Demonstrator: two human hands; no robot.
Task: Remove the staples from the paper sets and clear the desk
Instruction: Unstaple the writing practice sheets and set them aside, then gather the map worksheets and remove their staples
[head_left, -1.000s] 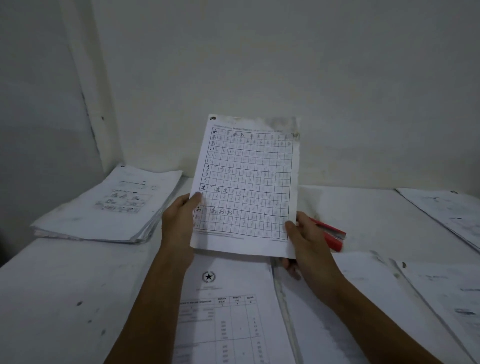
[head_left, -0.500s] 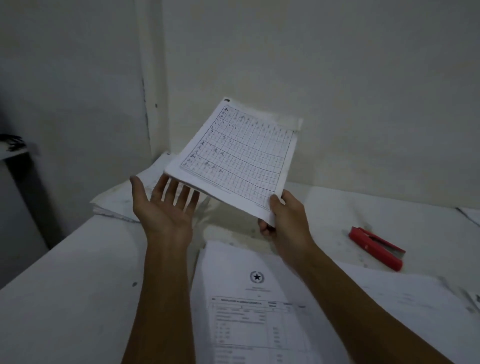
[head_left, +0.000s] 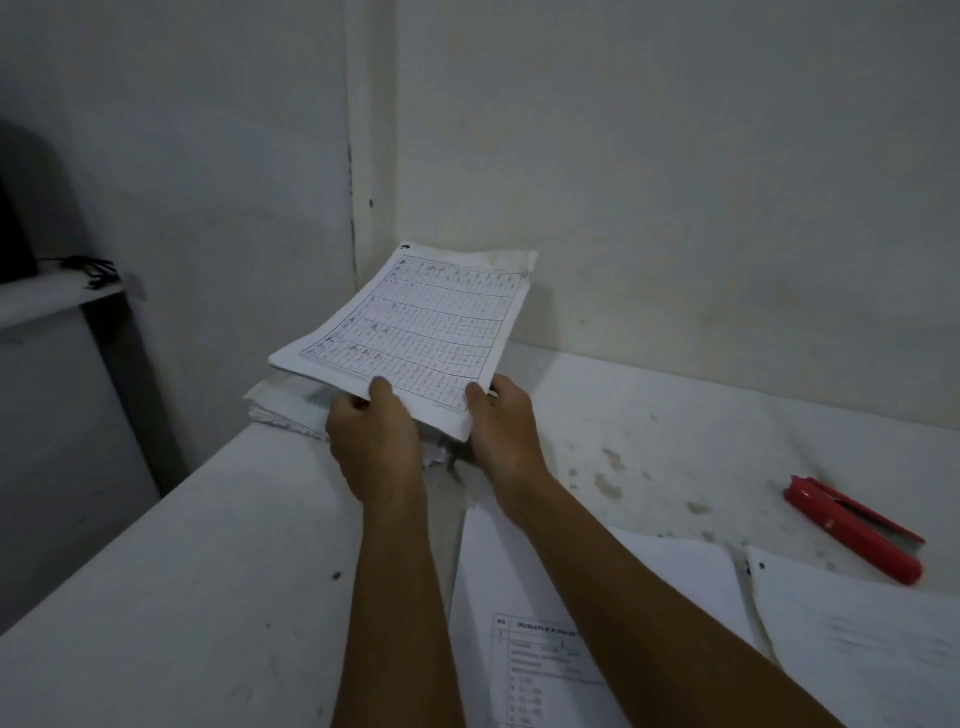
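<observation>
I see both hands clamped on the white grid-printed practice sheet set (head_left: 415, 332): my left hand (head_left: 375, 441) pinches its near edge with the thumb on top, my right hand (head_left: 506, 431) grips the near right corner. The set hangs tilted just above the stack of white papers (head_left: 291, 405) in the far corner of the white desk (head_left: 182, 571). A red staple remover (head_left: 852, 525) lies well apart at the right, beyond loose printed sheets (head_left: 545, 649).

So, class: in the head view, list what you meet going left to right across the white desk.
Stack of white papers in the corner → gridded practice sheet held in both hands → printed white form with a table → red stapler.
</observation>
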